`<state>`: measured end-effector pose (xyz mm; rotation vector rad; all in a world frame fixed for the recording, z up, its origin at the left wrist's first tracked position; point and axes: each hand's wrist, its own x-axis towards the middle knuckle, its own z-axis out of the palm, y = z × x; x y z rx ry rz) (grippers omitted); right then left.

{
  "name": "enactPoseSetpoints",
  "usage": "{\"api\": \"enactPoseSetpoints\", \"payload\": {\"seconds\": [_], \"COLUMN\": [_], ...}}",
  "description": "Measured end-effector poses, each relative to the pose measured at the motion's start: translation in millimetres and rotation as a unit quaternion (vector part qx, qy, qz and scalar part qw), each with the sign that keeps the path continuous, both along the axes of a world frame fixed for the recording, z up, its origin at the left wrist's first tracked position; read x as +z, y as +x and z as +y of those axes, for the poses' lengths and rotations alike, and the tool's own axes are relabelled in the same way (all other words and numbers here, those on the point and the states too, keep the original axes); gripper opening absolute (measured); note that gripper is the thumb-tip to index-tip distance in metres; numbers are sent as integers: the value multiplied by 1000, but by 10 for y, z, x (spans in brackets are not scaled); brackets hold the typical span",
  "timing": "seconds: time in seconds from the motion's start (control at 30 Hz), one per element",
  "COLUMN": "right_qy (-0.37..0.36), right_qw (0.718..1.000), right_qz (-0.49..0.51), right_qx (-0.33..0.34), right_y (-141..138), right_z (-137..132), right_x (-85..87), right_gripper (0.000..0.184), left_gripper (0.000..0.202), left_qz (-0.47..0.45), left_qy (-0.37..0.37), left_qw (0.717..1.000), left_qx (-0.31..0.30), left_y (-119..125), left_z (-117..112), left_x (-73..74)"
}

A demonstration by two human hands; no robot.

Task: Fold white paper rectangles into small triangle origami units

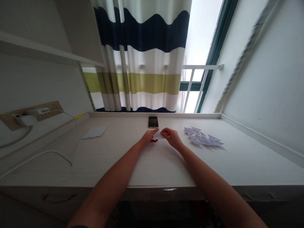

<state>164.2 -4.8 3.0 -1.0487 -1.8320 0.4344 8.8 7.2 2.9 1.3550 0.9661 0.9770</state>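
Observation:
My left hand [148, 138] and my right hand [172, 138] meet near the middle of the white desk [228, 164]. Between their fingertips they pinch a small piece of folded white paper [158, 135], part of it hidden by my fingers. Just beyond my hands lies a black smartphone [153, 122], face up and not touched. To the right of my right hand is a loose heap of folded white paper pieces [201, 137]. A flat white paper sheet [94, 132] lies farther off, left of my left hand.
A white cable [53, 153] curves across the desk's left side from a plug and charger at a wall socket panel [30, 116]. Walls flank the desk, and a striped curtain [144, 60] hangs behind it. The desk's front edge runs below my forearms.

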Motion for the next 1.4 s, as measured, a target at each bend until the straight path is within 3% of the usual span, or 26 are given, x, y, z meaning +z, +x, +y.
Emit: {"api": "enactPoseSetpoints", "payload": {"seconds": [0.17,0.57,0.8,1.4], "right_qy": [-10,-49,-105,-156], "right_qw": [999,992,980,961], "right_qz": [19,113,161,221], "right_qx": [-25,-8,46,59], "right_y": [13,24,22,46], "right_z": [9,89,132,114], "right_x": [-3,-34,-65,2], "right_gripper": [16,22,34,38], "left_gripper": [36,40,43,30], "left_qz": [35,-29,-32,-42], "left_qy": [62,17,29,38], "left_qw": [997,999,999,998], "left_qx": [-11,-8,-2,28], "left_y": [-23,-15,-16,-32], "left_z": [4,-9,13,7], "left_x": [-10,-4,-23,13]}}
